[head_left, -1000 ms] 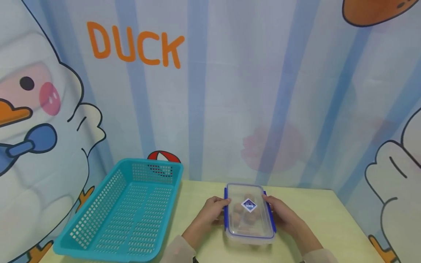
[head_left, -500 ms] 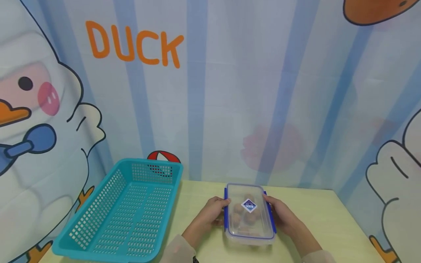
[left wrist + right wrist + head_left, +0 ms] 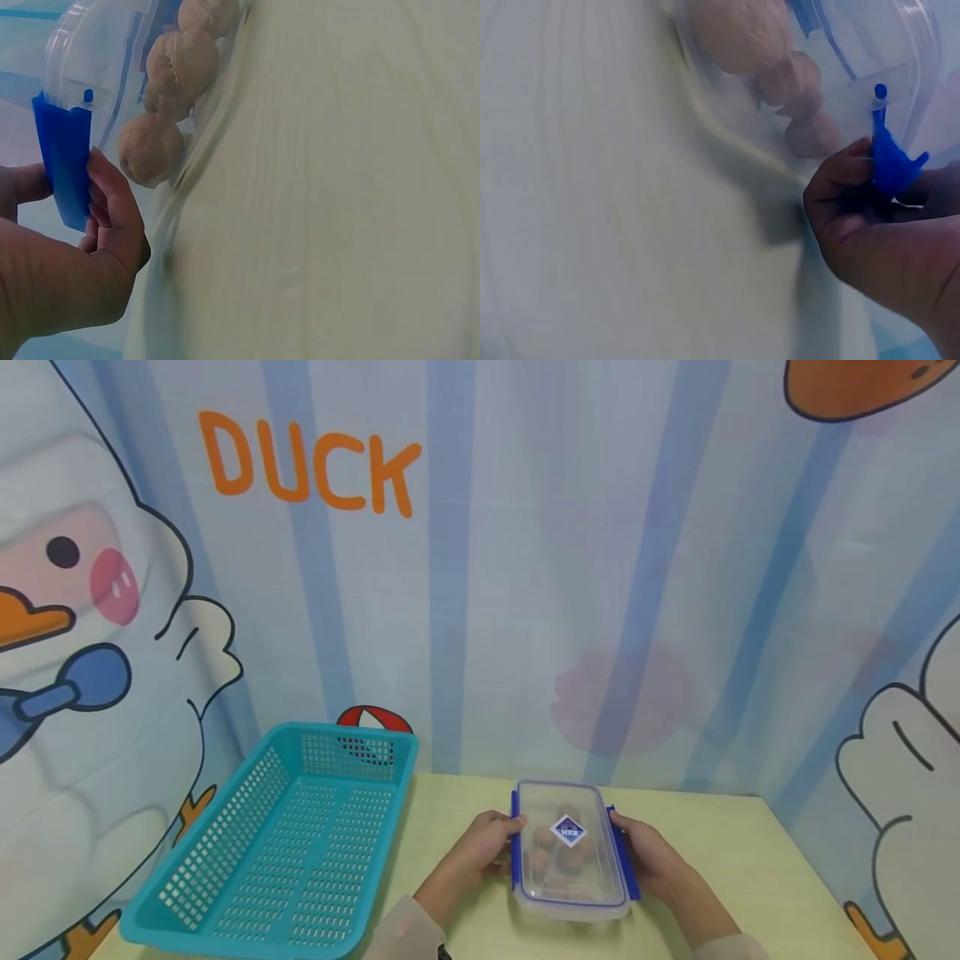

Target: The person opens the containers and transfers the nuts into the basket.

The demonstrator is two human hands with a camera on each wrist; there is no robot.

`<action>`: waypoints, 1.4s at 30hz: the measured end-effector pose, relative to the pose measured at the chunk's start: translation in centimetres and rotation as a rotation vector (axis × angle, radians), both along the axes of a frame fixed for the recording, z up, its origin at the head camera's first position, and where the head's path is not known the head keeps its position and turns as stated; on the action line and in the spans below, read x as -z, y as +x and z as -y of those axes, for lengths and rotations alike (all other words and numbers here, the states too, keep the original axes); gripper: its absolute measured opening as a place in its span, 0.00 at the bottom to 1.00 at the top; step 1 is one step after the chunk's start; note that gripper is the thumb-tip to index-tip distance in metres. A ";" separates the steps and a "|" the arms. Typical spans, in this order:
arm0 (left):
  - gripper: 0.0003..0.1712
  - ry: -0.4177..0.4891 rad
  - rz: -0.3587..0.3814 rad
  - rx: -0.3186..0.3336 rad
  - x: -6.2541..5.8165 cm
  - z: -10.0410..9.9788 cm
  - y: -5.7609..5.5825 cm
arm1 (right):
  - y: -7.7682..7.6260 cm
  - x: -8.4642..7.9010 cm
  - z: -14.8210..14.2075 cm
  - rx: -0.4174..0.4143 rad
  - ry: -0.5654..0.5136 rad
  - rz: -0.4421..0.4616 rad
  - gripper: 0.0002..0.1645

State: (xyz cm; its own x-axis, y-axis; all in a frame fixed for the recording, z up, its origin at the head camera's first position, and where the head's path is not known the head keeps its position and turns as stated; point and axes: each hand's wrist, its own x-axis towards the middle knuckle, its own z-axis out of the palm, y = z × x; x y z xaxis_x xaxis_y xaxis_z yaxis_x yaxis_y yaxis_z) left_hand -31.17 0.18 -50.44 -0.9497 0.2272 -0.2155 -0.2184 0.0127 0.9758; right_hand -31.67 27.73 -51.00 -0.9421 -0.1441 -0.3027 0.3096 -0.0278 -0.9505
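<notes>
A clear plastic food container [image 3: 558, 881] with a blue-edged lid stands on the table, and several walnuts [image 3: 184, 64] show through its wall. My left hand [image 3: 480, 852] is at its left side, pinching the blue left latch [image 3: 64, 157] between thumb and fingers; that latch lies close along the side. At the right side, my right hand [image 3: 652, 856] holds the blue right latch [image 3: 892, 169], which is swung outward from the wall. The lid [image 3: 540, 877] lies flat on top, bearing a blue and white diamond label [image 3: 567, 830].
To the left is a turquoise plastic basket [image 3: 375, 860] with perforated walls and nothing inside. The pale wooden table [image 3: 720, 843] ends at a striped cloth backdrop [image 3: 510, 610] with duck drawings.
The right latch has swung out from the container's side, with my right hand shifting slightly outward along with it. My left hand and the basket stay in place.
</notes>
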 end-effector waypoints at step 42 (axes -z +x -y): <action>0.17 0.012 0.031 0.123 -0.2 -0.1 -0.9 | 2.1 -2.8 1.6 -0.091 0.679 -0.219 0.65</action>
State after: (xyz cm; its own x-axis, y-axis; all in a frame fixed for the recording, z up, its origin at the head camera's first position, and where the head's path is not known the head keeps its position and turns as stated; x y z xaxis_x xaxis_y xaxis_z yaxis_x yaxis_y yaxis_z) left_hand -32.04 0.24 -50.26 -0.9074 0.3443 -0.2412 -0.2461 0.0300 0.9688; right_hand -29.53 26.16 -48.21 -0.9846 -0.0723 -0.1589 0.0826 0.6086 -0.7892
